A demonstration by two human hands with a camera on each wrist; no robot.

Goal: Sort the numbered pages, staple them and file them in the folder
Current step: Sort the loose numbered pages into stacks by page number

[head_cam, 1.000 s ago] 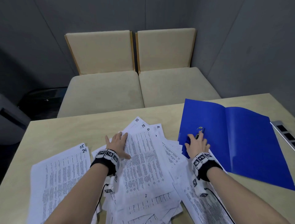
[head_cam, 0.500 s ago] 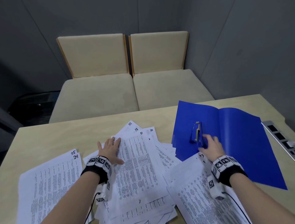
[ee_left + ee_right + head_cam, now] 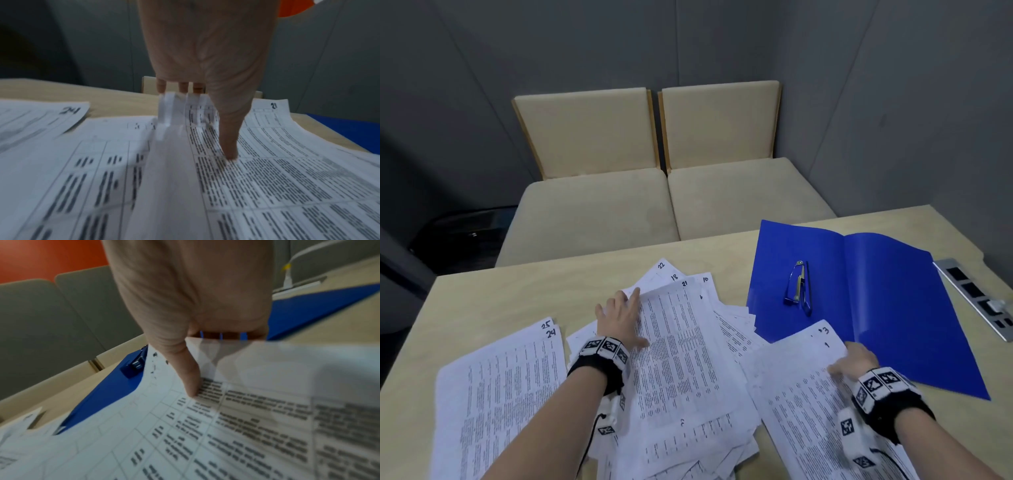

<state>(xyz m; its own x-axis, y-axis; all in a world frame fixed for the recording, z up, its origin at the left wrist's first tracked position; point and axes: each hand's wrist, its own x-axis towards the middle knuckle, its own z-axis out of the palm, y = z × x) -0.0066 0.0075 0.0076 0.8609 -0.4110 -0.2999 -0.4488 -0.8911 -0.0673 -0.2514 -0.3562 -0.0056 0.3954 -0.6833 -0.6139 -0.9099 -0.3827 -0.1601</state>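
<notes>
A loose pile of numbered printed pages [image 3: 688, 370] covers the middle of the table. My left hand [image 3: 619, 315] holds the left edge of page 21 [image 3: 681, 342], thumb [image 3: 228, 146] on top and fingers under the raised edge. My right hand [image 3: 856, 359] grips the right edge of the sheet numbered 1 [image 3: 801, 394], thumb [image 3: 191, 378] on top, fingers beneath. That sheet overlaps the near edge of the open blue folder [image 3: 893, 308]. A small blue stapler [image 3: 799, 287] lies on the folder's left half. Pages 24 and 25 [image 3: 500, 394] lie stacked at the left.
The table [image 3: 517, 294] is pale wood. A grey socket strip [image 3: 979, 301] is set in its right edge. Two beige chairs [image 3: 654, 205] stand beyond the far edge, against grey walls.
My right hand left the stapler lying on the folder, drew back toward me and took hold of the sheet numbered 1. My left hand stayed at page 21.
</notes>
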